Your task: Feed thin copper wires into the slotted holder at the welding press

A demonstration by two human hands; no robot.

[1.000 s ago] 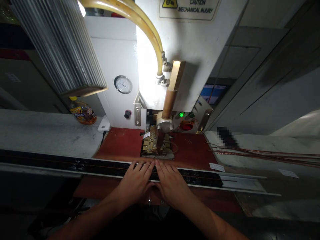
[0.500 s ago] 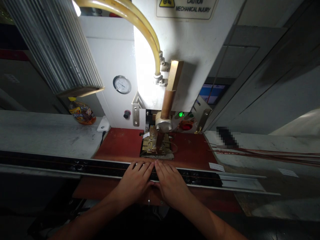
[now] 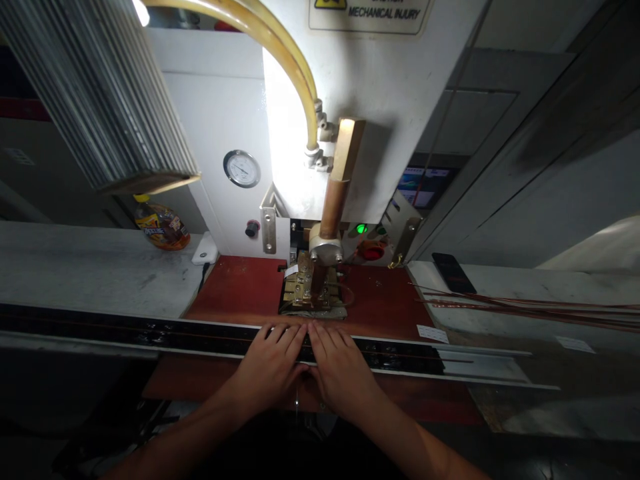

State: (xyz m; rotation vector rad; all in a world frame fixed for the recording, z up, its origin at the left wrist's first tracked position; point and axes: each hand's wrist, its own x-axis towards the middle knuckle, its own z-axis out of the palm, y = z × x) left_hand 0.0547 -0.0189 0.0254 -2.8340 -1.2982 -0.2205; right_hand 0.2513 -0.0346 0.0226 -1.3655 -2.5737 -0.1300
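Note:
A long pale metal channel [image 3: 493, 372] crosses the view from left to right, lined with black pieces [image 3: 400, 355] and a thin copper-coloured rod [image 3: 459, 361] along it. My left hand [image 3: 275, 357] lies across the channel, its fingers reaching over to the far rim and its thumb at the near edge. Close beside it, my right hand [image 3: 340, 363] grips the channel the same way, the two index fingers almost touching. The undersides of both hands are hidden. Just beyond the fingertips is a brass clamp block [image 3: 300, 290] below a vertical copper rod [image 3: 334, 207].
The white machine [image 3: 230, 100] carries a gauge [image 3: 242, 169], a lit green button [image 3: 361, 229] and a red one [image 3: 373, 251]. A bottle [image 3: 163, 225] stands at left. At right lie a phone [image 3: 453, 272], copper rods [image 3: 525, 309] and paper labels [image 3: 433, 334]. A red board [image 3: 240, 287] lies beneath.
Both hands keep their place on the channel. The camera view has shifted slightly, and the picture on the screen behind the machine differs.

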